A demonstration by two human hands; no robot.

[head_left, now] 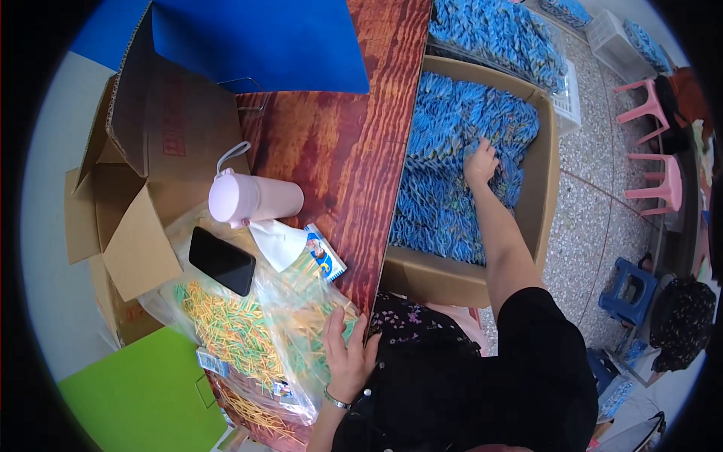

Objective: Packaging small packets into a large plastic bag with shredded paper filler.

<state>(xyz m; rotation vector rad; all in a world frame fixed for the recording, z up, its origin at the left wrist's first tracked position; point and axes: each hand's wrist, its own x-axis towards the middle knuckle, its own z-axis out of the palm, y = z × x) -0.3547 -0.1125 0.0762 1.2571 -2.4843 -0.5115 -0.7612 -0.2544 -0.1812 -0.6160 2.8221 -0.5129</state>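
My right hand (482, 163) reaches into a cardboard box (548, 188) to the right of the table. Its fingers are curled against tightly packed rows of small blue packets (437, 203); whatever lies between the fingers is hidden. My left hand (349, 358) rests at the table's edge, fingers apart, touching a clear plastic bag (290, 331). Small yellow, orange and green sticks (226, 320) fill the bag. Above that hand lies a blue-and-white packet (325, 254) with a cartoon picture, beside a white tissue (279, 245).
A black phone (222, 261) lies on the bag, near a pink bottle (256, 199) on its side. An open carton (173, 135) and blue board (263, 45) stand behind. Crates of blue packets (501, 38), pink stools (659, 184) and a blue stool (629, 292) stand rightward.
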